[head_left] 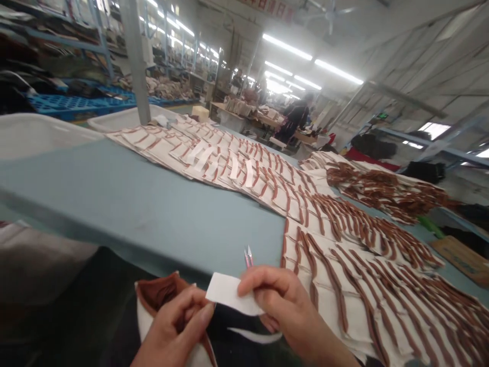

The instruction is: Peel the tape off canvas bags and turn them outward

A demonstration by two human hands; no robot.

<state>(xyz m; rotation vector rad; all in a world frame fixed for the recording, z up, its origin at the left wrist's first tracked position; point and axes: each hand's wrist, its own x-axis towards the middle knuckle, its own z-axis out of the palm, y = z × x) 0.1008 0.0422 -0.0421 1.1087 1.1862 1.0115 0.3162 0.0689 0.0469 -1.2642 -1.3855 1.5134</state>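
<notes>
My right hand [282, 306] pinches a small white strip [229, 294] at the bottom centre, fingers closed on it. The pink tips of small snips [248, 256] stick up just above that hand; whether the hand holds them I cannot tell. My left hand [176, 326] is curled closed on a cream fabric piece with brown trim [158, 294], right below the white strip's left end. Both hands sit at the near edge of the grey-blue table [153, 214].
Rows of cream fabric pieces with brown strips [344, 244] cover the table's right and far side, some with white strips [233, 165] on them. A heap of the same pieces [382, 188] lies far right. White bins [34, 135] stand left. A person [296, 120] works far off.
</notes>
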